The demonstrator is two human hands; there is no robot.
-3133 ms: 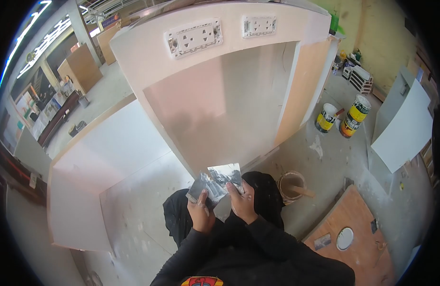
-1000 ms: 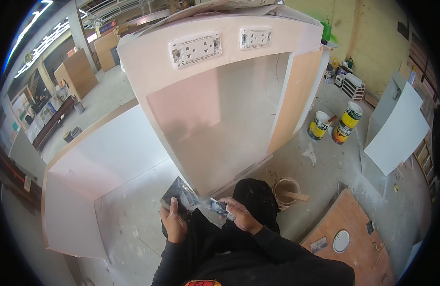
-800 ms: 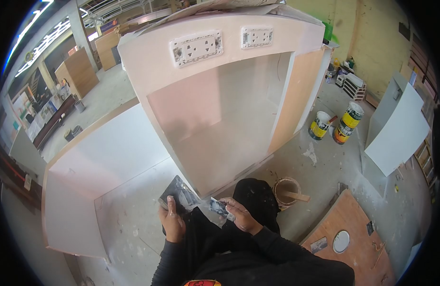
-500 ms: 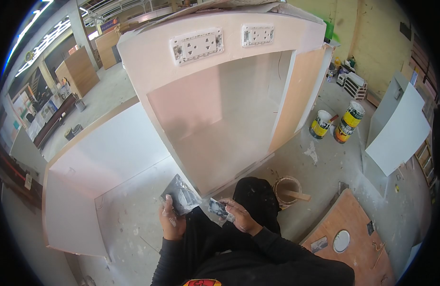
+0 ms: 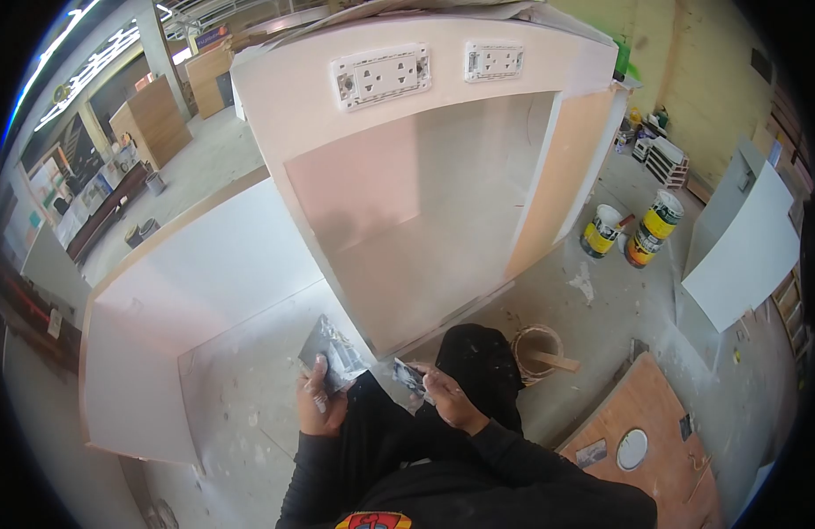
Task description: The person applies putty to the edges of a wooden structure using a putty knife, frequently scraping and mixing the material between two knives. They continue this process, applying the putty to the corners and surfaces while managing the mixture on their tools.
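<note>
My left hand [image 5: 321, 398] is closed on the edge of a flat grey plate [image 5: 334, 353] smeared with pale putty, thumb on top. To its right, my right hand [image 5: 452, 398] grips a small putty-coated scraper [image 5: 411, 377], its blade tilted and pointing toward the plate. The two tools are apart. Both hands are above my lap, in front of the lower corner of a pale pink cabinet [image 5: 337, 291] with a large opening. Two white socket frames [image 5: 383, 77] are set in the cabinet's upper face.
Right of my knee stands a putty-stained bucket [image 5: 516, 353] with a wooden stick [image 5: 553, 361] in it. Paint cans [image 5: 600, 231] stand farther right. A wooden panel [image 5: 672, 423] with a white disc lies at lower right. A low white curved partition [image 5: 205, 264] stands at left.
The scraper in my right hand has turned so its blade shows more edge-on. My left hand still holds the plate. The whole view has shifted slightly.
</note>
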